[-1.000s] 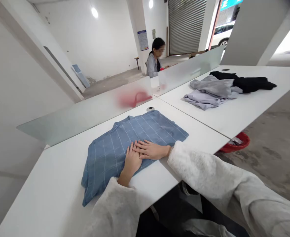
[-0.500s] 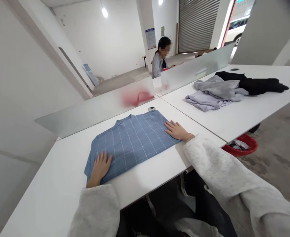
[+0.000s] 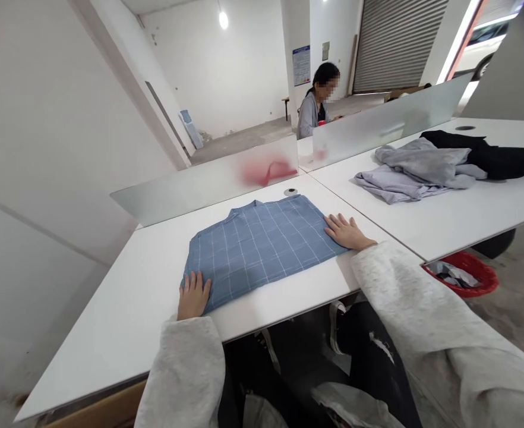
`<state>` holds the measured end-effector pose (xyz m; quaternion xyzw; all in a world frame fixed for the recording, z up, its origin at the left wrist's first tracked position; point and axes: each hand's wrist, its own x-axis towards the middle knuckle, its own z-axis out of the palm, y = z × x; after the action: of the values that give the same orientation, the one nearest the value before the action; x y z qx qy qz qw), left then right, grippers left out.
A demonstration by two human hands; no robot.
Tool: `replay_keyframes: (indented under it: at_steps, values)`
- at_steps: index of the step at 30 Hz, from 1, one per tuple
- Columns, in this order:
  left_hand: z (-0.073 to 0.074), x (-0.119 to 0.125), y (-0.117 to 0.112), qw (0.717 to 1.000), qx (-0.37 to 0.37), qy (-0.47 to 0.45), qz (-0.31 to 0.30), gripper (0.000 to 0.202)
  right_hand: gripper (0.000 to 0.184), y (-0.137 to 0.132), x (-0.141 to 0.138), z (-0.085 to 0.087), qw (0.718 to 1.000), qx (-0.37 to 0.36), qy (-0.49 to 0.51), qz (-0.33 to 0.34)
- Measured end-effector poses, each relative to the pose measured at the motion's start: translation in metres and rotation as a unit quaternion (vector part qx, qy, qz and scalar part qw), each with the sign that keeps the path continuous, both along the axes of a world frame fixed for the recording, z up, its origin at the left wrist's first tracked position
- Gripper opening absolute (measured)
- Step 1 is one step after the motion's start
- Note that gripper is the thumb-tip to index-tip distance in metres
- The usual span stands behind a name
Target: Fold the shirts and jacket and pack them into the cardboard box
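Observation:
A blue shirt [image 3: 262,244] with a white windowpane check lies flat on the white table [image 3: 123,309], its collar toward the far side. My left hand [image 3: 195,295] rests palm down on the shirt's near left corner, fingers spread. On the right edge of the cloth lies my right hand [image 3: 346,231], also flat, with its fingers apart and partly on the fabric. Neither hand grips anything. Parts of the shirt under the palms are hidden.
A frosted divider [image 3: 217,184] runs along the table's back, a red blurred shape behind it. Grey and black clothes [image 3: 426,163] are heaped on the right table. A red bin [image 3: 467,273] stands below. Beyond the divider sits a person [image 3: 313,113].
My left hand has slid outward to the shirt's left edge, where the cloth now lies straighter. My right hand stays at the right edge. The view has turned left.

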<state>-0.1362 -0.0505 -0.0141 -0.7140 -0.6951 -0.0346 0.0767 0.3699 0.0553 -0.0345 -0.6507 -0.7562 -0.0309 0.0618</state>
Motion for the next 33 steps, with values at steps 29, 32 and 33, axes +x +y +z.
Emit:
replay_keyframes:
  at_steps: [29,32,33]
  values:
    - [0.025,0.034,-0.048,0.795,-0.087,-0.592,0.101,0.039,0.050,-0.111,-0.081,0.000,0.993,0.075,0.080,0.044]
    - [0.032,0.035,-0.040,0.786,-0.118,-0.602,0.081,0.038,0.050,-0.111,-0.081,0.000,0.993,0.078,0.082,0.045]
    - [0.033,0.036,-0.038,0.784,-0.114,-0.605,0.081,0.038,0.050,-0.112,-0.081,0.000,0.992,0.077,0.084,0.045]
